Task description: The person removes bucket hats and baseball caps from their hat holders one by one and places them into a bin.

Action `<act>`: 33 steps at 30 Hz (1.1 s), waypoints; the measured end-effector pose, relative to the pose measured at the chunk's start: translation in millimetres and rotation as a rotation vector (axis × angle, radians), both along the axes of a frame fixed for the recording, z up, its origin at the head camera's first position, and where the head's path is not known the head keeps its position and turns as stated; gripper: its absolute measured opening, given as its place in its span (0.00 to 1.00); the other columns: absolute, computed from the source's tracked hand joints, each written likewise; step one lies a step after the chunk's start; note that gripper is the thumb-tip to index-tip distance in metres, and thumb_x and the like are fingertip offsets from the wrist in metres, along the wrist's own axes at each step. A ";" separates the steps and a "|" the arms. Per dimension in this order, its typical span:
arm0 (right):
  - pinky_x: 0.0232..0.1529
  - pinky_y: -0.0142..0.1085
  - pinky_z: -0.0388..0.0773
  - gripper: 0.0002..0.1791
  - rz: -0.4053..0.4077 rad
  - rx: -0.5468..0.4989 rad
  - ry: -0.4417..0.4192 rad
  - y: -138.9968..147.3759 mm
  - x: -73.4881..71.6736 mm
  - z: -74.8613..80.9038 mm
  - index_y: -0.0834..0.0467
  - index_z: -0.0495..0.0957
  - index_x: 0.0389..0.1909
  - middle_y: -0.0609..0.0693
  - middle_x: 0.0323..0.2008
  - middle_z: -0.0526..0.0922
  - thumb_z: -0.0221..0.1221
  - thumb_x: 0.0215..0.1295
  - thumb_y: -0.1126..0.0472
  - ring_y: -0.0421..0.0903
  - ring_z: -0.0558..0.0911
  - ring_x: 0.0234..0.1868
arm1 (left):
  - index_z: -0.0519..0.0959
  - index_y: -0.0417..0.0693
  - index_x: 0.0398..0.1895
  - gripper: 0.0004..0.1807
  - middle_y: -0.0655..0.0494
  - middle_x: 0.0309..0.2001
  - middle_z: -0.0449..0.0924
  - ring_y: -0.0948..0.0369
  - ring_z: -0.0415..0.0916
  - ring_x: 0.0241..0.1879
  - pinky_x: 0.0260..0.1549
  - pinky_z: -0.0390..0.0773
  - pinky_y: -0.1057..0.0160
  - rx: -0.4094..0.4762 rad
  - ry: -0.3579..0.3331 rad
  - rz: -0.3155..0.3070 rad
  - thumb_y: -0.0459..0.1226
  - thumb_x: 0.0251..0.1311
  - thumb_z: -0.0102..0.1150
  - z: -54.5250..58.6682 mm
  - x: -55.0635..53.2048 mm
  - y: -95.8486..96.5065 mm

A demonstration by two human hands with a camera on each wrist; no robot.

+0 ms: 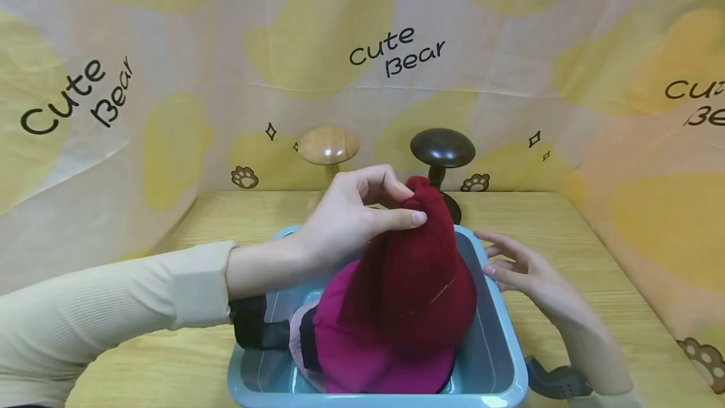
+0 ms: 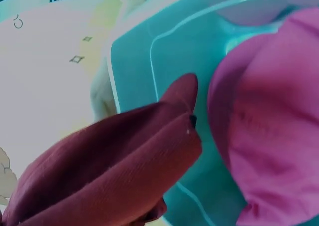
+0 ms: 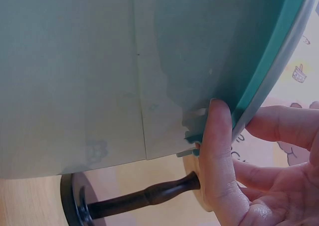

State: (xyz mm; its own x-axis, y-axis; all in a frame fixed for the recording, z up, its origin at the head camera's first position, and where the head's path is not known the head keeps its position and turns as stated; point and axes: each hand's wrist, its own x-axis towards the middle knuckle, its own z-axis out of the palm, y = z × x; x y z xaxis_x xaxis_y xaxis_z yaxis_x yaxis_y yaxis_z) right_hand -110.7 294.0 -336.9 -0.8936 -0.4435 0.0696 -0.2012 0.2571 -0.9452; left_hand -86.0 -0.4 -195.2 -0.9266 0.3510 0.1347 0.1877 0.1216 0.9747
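Observation:
My left hand (image 1: pixel 351 213) pinches the top of a dark red cap (image 1: pixel 421 276) between thumb and fingers, holding it up over a blue basin (image 1: pixel 498 339). The cap hangs down and shows a folded edge in the left wrist view. Below it in the basin lies a magenta hat (image 1: pixel 351 351), partly covered by the cap in the head view; its pink cloth also shows in the left wrist view. At the basin's right rim is my right hand (image 1: pixel 527 276), fingers spread and slightly bent. In the right wrist view its thumb (image 3: pixel 219 151) overlaps the basin's outer wall.
Behind the basin stand two mushroom-shaped stands, a light wooden one (image 1: pixel 328 145) and a dark one (image 1: pixel 443 147). The basin rests on a wooden tabletop (image 1: pixel 221 225). Printed cloth (image 1: pixel 317 30) hangs at the back and both sides.

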 end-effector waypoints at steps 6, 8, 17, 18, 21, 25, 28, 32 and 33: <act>0.41 0.37 0.82 0.29 0.005 -0.009 0.002 0.1 -0.4 1.0 0.58 0.58 0.71 0.49 0.50 0.74 0.51 0.70 0.64 0.42 0.85 0.42 | 0.77 0.48 0.30 0.07 0.62 0.32 0.81 0.62 0.78 0.37 0.39 0.76 0.66 0.007 -0.057 0.061 0.32 0.52 0.67 -10.7 5.4 -1.7; 0.41 0.37 0.81 0.29 0.003 -0.006 0.003 0.1 -0.6 0.9 0.58 0.58 0.71 0.48 0.50 0.74 0.51 0.70 0.64 0.41 0.85 0.42 | 0.77 0.49 0.30 0.08 0.63 0.33 0.80 0.62 0.78 0.39 0.41 0.76 0.66 0.001 -0.082 0.081 0.33 0.52 0.68 -14.2 7.3 -2.8; 0.40 0.37 0.82 0.29 -0.019 0.017 0.004 -0.5 -2.1 -0.6 0.57 0.59 0.71 0.47 0.50 0.75 0.52 0.69 0.63 0.41 0.85 0.42 | 0.74 0.46 0.33 0.08 0.60 0.35 0.79 0.63 0.78 0.37 0.44 0.74 0.65 0.012 -0.174 0.101 0.32 0.54 0.66 -27.6 7.9 -9.4; 0.41 0.37 0.82 0.29 -0.018 0.015 0.003 -0.6 -2.2 -0.7 0.57 0.58 0.71 0.47 0.50 0.75 0.52 0.69 0.63 0.41 0.85 0.42 | 0.74 0.46 0.32 0.08 0.61 0.35 0.79 0.63 0.78 0.37 0.44 0.74 0.65 0.005 -0.182 0.102 0.33 0.54 0.65 -29.4 7.3 -10.4; 0.41 0.37 0.82 0.30 -0.013 0.016 0.006 -0.8 -2.4 -0.5 0.57 0.58 0.71 0.48 0.49 0.75 0.52 0.69 0.63 0.41 0.85 0.42 | 0.72 0.47 0.31 0.09 0.61 0.37 0.79 0.64 0.79 0.37 0.45 0.73 0.65 -0.012 -0.204 0.103 0.33 0.55 0.65 -34.7 5.9 -13.5; 0.41 0.38 0.82 0.30 -0.013 0.024 0.011 -1.2 -2.4 -0.3 0.57 0.58 0.71 0.48 0.49 0.75 0.52 0.69 0.63 0.42 0.85 0.42 | 0.71 0.46 0.32 0.10 0.59 0.38 0.78 0.64 0.80 0.35 0.46 0.73 0.65 -0.025 -0.224 0.095 0.34 0.56 0.64 -41.0 4.5 -17.5; 0.41 0.38 0.82 0.30 -0.010 0.030 0.010 -1.4 -2.3 -0.5 0.57 0.58 0.71 0.48 0.49 0.76 0.52 0.69 0.63 0.43 0.85 0.42 | 0.70 0.46 0.33 0.10 0.59 0.37 0.78 0.63 0.79 0.36 0.47 0.72 0.65 -0.038 -0.228 0.088 0.35 0.57 0.64 -43.8 4.3 -20.0; 0.41 0.38 0.82 0.30 -0.015 0.038 0.010 -0.8 -1.7 -0.6 0.57 0.58 0.71 0.47 0.50 0.75 0.52 0.69 0.63 0.42 0.85 0.44 | 0.70 0.46 0.33 0.11 0.59 0.35 0.78 0.63 0.78 0.36 0.45 0.72 0.64 -0.052 -0.238 0.079 0.36 0.57 0.64 -44.4 3.9 -19.6; 0.41 0.38 0.82 0.30 -0.017 0.041 0.012 -0.7 -1.6 -0.5 0.57 0.58 0.71 0.47 0.50 0.75 0.52 0.69 0.63 0.42 0.85 0.44 | 0.70 0.46 0.33 0.11 0.59 0.35 0.78 0.63 0.78 0.36 0.44 0.72 0.64 -0.049 -0.241 0.075 0.37 0.57 0.64 -44.1 3.8 -18.6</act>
State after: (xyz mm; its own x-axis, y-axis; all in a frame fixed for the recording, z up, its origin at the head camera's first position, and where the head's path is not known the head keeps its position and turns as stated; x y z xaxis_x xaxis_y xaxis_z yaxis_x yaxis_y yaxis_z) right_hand -112.2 293.3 -337.5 -0.9004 -0.4306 0.0625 -0.2078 0.2993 -0.9312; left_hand -82.2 -19.0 -239.3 -0.9537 0.2805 -0.1090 -0.0608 0.1749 0.9827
